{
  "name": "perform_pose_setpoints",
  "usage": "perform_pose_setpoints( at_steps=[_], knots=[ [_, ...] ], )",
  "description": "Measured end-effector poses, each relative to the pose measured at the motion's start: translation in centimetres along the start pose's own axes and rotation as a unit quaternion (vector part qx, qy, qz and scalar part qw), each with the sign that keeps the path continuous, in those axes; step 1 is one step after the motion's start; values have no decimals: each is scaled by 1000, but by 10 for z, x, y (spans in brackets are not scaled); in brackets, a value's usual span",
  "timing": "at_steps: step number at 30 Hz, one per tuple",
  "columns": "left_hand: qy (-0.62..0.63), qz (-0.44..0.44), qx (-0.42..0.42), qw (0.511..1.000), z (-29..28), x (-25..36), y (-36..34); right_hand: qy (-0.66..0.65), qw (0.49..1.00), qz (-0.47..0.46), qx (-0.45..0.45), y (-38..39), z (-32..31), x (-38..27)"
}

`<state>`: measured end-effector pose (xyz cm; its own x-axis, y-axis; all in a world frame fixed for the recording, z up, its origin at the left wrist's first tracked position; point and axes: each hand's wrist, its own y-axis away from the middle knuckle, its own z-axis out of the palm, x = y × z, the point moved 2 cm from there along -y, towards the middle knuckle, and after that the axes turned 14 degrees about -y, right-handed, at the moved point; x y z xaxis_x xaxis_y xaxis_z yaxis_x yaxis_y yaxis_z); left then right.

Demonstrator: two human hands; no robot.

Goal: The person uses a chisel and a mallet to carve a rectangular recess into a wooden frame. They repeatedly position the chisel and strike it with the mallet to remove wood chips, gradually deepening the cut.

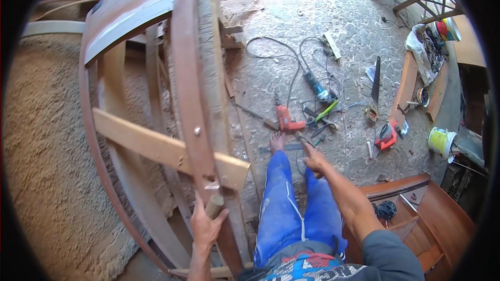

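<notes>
My left hand (206, 225) is closed round a short, round wooden tool handle (214, 206), seen nearly end-on; whatever lies below it is hidden. This handle stands over a brown curved wooden rail (194, 91), just beside a pale notch (211, 183) cut in it. My right hand (315, 162) is closed and held out over my right leg. A narrow, dark-tipped tool (302, 138) reaches forward from its fingers, but its kind is not clear. A light wooden slat (151, 138) crosses under the rail near my left hand.
On the floor ahead lie a red drill (288, 119), a teal angle grinder (319, 87) with trailing cords, a handsaw (375, 91) and a red power tool (386, 136). Brown wooden panelling (416, 218) sits at right. A paint bucket (440, 141) stands beyond it. Rough sand (47, 140) lies left.
</notes>
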<state>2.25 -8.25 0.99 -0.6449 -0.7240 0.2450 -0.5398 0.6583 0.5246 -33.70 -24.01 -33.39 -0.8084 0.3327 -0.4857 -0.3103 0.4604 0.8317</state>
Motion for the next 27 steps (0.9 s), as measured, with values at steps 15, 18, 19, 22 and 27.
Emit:
perform_pose_setpoints(
  at_steps=[15, 18, 19, 22, 27],
  knots=[
    [-76, -58, -65, 993, -3, 12, -14, 11, 978, -194, 82, -307, -13, 78],
    [-85, -107, -86, 987, -1, 21, -8, 128, 983, -97, 85, -334, 16, 107],
    [-94, -104, -82, 987, -3, 22, -6, 133, 980, -123, 86, -338, 25, 120],
    [-76, -76, -86, 990, -13, 3, -8, 212, 959, -163, 95, -355, 22, 197],
    [-67, -60, -89, 992, -13, 23, -14, 55, 958, -279, 30, -240, 34, 135]
  ],
)
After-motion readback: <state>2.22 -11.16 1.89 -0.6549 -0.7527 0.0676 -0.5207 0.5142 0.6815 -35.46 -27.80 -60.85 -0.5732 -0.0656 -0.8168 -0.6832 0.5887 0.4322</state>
